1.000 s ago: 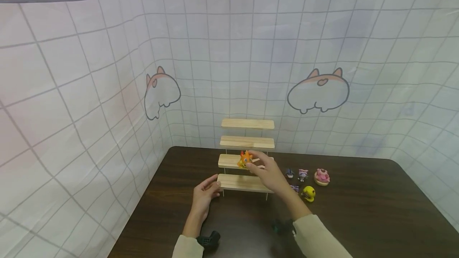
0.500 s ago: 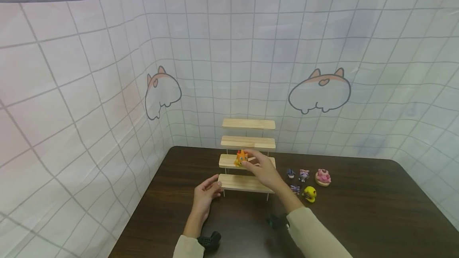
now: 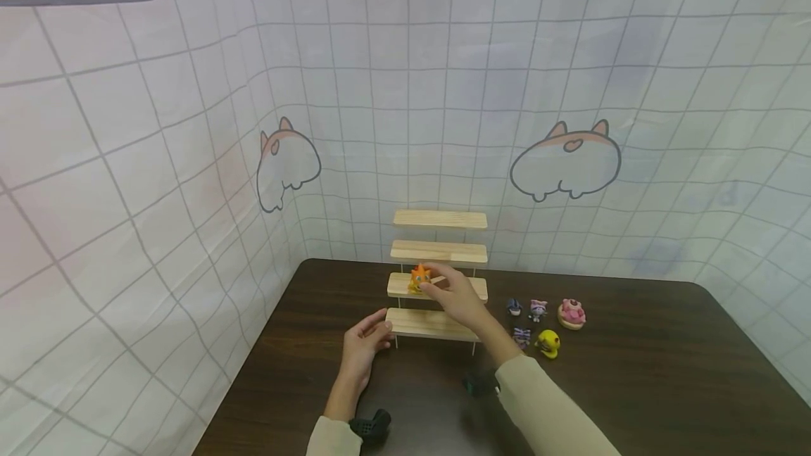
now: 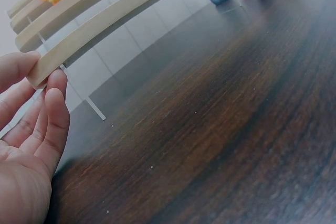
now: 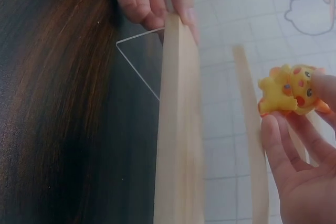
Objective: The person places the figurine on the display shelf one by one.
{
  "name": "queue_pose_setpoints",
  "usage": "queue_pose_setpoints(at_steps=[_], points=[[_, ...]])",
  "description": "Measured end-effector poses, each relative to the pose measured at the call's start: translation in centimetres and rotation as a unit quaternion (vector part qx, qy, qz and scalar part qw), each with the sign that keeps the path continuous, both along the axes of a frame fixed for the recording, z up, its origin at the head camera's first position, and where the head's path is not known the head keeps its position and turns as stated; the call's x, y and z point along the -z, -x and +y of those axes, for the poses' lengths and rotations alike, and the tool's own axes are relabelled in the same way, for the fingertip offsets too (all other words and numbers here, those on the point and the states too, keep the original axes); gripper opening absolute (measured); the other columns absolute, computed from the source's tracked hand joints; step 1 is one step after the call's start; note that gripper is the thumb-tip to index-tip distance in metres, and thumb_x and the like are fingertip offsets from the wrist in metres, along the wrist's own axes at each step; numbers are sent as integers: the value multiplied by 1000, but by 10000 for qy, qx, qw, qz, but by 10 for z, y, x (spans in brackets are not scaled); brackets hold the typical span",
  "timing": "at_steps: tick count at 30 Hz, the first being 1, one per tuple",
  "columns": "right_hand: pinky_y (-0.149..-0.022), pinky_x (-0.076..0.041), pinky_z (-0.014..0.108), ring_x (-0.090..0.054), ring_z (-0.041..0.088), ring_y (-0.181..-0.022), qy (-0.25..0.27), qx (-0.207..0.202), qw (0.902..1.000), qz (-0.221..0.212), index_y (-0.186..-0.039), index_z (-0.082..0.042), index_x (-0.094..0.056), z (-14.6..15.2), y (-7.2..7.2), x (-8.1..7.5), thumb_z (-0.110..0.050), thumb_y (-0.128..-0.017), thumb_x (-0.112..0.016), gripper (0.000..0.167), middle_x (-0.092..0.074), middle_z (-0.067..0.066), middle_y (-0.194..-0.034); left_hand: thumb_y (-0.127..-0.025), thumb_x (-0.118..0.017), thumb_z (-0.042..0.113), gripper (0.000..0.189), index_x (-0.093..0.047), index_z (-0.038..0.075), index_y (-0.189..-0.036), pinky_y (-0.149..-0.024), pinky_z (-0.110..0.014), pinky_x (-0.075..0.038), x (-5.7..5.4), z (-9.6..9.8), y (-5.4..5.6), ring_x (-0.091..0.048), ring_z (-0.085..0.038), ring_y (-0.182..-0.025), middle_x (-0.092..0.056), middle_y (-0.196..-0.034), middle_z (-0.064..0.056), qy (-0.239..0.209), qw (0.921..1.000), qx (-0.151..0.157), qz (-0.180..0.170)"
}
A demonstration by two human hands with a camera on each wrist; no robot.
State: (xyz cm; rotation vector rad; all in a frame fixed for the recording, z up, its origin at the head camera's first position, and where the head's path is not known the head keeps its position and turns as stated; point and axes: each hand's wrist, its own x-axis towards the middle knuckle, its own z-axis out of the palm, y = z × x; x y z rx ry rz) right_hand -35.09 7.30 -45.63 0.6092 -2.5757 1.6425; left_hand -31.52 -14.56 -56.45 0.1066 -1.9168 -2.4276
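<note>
A wooden tiered display stand [image 3: 431, 324] with pale plank shelves on thin clear supports stands on the dark table. My left hand [image 3: 361, 349] pinches the left end of its lowest shelf, thumb on top and fingers beneath, as the left wrist view shows. In my right hand [image 3: 457, 295] is a small yellow and orange toy figurine [image 5: 286, 90], held by its head between thumb and fingers. The figurine is upright at the left part of the second shelf from the bottom [image 3: 395, 286], its feet right at the board.
Right of the stand, several small figurines sit on the table [image 3: 665, 357]: a dark blue one [image 3: 514, 307], a grey-pink one [image 3: 538, 310], a purple one [image 3: 522, 337], a yellow one [image 3: 548, 344] and a pink one on a round base [image 3: 571, 314]. A patterned cloth [image 3: 469, 125] hangs behind.
My right hand has carried the yellow and orange figurine leftward along the second shelf. The left hand keeps its grip on the lowest shelf's end.
</note>
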Motion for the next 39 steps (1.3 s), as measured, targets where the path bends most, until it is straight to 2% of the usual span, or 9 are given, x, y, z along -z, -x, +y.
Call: queue_pose_setpoints(at_steps=[5, 20, 39], points=[[-89, -59, 54, -68, 28, -105, 48, -10, 10000, -60, -147, -15, -55, -3, 4, 1, -28, -101, -66, 49, -62, 17, -133, -95, -73, 13, 47, -61, -1, -139, -73, -22, -58, 1, 0, 1, -71, -9, -81, -77, -99, 0, 4, 10000, 8, 6], [-83, -61, 39, -69, 29, -108, -57, 115, 9999, 22, -143, -19, -59, -15, 10, 3, -27, -99, -69, 46, -64, 15, -134, -96, -73, 14, 47, -60, -1, -139, -73, -22, -59, 1, 0, 0, -71, -9, -81, -77, -100, 0, 45, 10000, -33, 21], [-87, -61, 42, -68, 32, -113, -132, 133, 9998, -53, -143, -21, -59, -27, 12, 0, -27, -100, -69, 45, -61, 16, -139, -96, -72, 15, 47, -60, -1, -139, -73, -22, -59, 0, 1, -1, -71, -9, -82, -77, -102, -2, 56, 10000, -58, 22]])
